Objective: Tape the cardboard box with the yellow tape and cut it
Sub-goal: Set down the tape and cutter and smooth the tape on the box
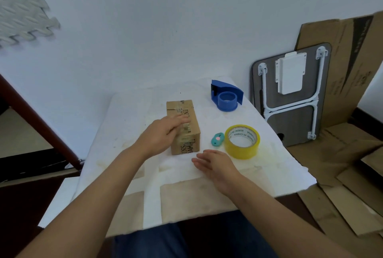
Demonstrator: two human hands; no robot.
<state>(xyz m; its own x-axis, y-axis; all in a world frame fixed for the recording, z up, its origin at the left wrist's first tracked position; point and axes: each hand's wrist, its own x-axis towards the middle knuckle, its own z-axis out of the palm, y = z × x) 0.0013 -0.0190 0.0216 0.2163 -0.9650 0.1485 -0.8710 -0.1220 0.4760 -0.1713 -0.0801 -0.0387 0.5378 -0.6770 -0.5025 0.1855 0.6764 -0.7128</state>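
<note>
A small brown cardboard box [187, 142] with black lettering and old clear tape lies lengthwise in the middle of the white table [132, 125]. My left hand [163, 133] rests flat on the box's top and left side, fingers stretched out. My right hand [215, 164] hovers over the table just in front of the box's near right corner, fingers apart, holding nothing. The roll of yellow tape [242, 141] lies flat to the right of the box. Between box and roll sits a small teal cutter [217, 139] with a pink button.
A blue tape dispenser [227, 96] stands at the table's far right. A folded grey lap table [290, 96] leans against the wall on the right, with flattened cardboard [352, 174] behind and around it. A dark wooden rail [41, 121] runs along the left.
</note>
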